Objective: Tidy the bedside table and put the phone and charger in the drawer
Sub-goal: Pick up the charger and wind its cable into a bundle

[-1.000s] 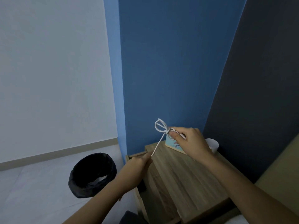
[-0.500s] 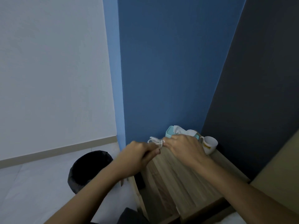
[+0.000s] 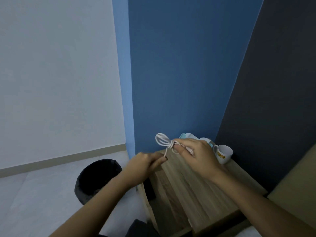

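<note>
A white charger cable [image 3: 162,140] is coiled into a small loop held above the far left corner of the wooden bedside table [image 3: 196,187]. My right hand [image 3: 196,156] pinches the coil at its knot. My left hand [image 3: 145,165] grips the cable's free end just below, pulled taut. The drawer [image 3: 148,187] stands open on the table's left side, with a dark flat object inside that may be the phone; I cannot tell for sure.
A white mug [image 3: 223,153] with a yellow label stands at the table's back right corner. A light blue tissue box [image 3: 191,136] sits behind my right hand. A black waste bin [image 3: 97,178] stands on the floor to the left.
The hands had come together around the cable half a second ago. They have drawn apart again, the right one lifting the coil and the left pulling the free end down.
</note>
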